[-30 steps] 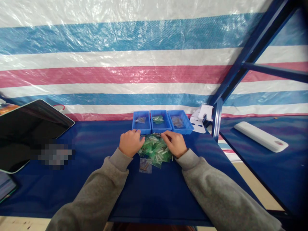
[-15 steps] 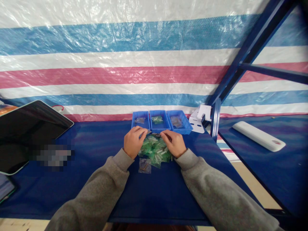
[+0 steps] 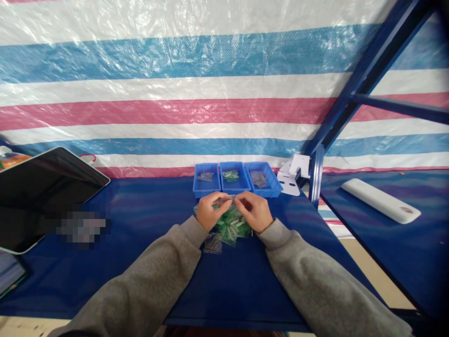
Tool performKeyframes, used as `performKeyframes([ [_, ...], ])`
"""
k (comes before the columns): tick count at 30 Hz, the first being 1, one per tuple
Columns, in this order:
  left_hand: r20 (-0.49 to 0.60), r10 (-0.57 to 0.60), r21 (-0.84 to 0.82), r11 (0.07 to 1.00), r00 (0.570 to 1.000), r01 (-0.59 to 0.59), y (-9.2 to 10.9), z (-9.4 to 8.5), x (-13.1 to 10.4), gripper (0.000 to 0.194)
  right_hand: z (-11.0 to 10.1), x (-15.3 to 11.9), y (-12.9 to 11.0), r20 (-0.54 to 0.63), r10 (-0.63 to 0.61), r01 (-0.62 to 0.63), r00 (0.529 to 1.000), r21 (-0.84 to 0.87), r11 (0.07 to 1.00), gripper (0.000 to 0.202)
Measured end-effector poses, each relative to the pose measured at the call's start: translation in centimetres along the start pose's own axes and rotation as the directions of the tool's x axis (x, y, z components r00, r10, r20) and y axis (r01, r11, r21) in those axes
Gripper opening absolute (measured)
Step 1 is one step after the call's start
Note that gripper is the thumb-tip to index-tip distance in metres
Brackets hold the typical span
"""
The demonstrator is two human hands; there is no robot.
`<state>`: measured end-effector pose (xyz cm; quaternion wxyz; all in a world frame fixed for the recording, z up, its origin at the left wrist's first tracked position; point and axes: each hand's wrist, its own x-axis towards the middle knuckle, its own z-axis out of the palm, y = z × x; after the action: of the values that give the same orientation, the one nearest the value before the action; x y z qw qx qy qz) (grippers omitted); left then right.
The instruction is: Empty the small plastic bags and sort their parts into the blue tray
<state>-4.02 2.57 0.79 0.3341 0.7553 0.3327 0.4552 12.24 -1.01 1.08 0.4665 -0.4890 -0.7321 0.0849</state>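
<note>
Left hand: we've brought the left hand in from the left; half a second ago it was in front of the left tray, now it's over the pile. Thumb and index curl into a narrow loop; can't tell if the tips grip anything.
Right hand: the right hand has barely shifted. Fingers narrow, bent inward; can't tell if they're closed on anything.
Metal bits: small shiny pieces show between the two sets of fingertips, just short of the middle tray. Count unclear.
Green pile: our green bags lie on the table under and between both hands; the left hand now covers more of them.
Loose bag: one clear bag at the pile's near left edge, partly behind our left sleeve.
Upshot: both hands now meet at one spot, so we read this as two-handed handling of small parts.
</note>
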Motion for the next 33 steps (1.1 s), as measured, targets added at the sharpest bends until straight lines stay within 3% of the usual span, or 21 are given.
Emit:
performKeyframes([
  [4,0.007,0.045,0.105,0.993,0.999,-0.045,0.7,-0.5,0.1,0.017,-0.1,-0.1,-0.2,0.035,-0.003,0.003,0.999,-0.008,1.0,0.023],
  [8,-0.034,0.109,0.367,0.926,0.993,-0.089,0.6,-2.9,3.0,0.023,0.0,-0.1,-0.1,0.02,0.029,-0.028,0.999,-0.027,0.999,0.026],
  [10,0.07,0.119,0.596,0.791,0.99,-0.137,-0.3,-4.3,5.4,0.022,0.0,0.0,-0.1,0.019,0.032,-0.031,0.999,-0.03,0.999,0.026],
  [13,0.319,-0.005,0.8,0.537,0.948,-0.266,-2.3,-5.4,8.7,0.02,0.1,-0.1,-0.1,0.028,0.019,-0.019,0.999,-0.023,1.0,0.024],
  [15,0.363,-0.091,0.861,0.414,0.927,-0.297,-3.5,-5.2,10.0,0.017,0.1,-0.1,0.0,0.032,0.011,-0.011,0.999,-0.019,1.0,0.022],
  [17,0.376,-0.13,0.882,0.353,0.918,-0.311,-4.3,-4.7,10.7,0.015,0.3,-0.1,0.1,0.042,0.012,-0.01,0.999,-0.026,1.0,0.019],
  [22,0.321,-0.113,0.903,0.337,0.94,-0.268,-4.1,-4.7,10.6,0.023,0.6,0.1,0.9,0.099,0.075,-0.061,0.992,-0.136,0.989,0.018],
  [25,0.261,-0.011,0.892,0.384,0.965,-0.237,-3.4,-5.5,9.9,0.026,0.6,0.2,1.4,0.053,0.124,-0.112,0.991,-0.185,0.976,0.017],
  [27,0.287,0.029,0.869,0.413,0.958,-0.273,-3.3,-5.7,9.7,0.021,0.6,0.2,1.6,0.021,0.135,-0.129,0.991,-0.19,0.973,0.018],
  [30,0.387,-0.072,0.858,0.392,0.919,-0.331,-3.7,-5.3,10.0,0.018,0.6,0.1,1.7,0.019,0.115,-0.11,0.993,-0.177,0.978,0.02],
  [33,0.398,-0.166,0.874,0.368,0.902,-0.318,-4.5,-4.5,10.9,0.014,0.7,0.1,1.7,0.042,0.089,-0.081,0.995,-0.167,0.983,0.022],
])
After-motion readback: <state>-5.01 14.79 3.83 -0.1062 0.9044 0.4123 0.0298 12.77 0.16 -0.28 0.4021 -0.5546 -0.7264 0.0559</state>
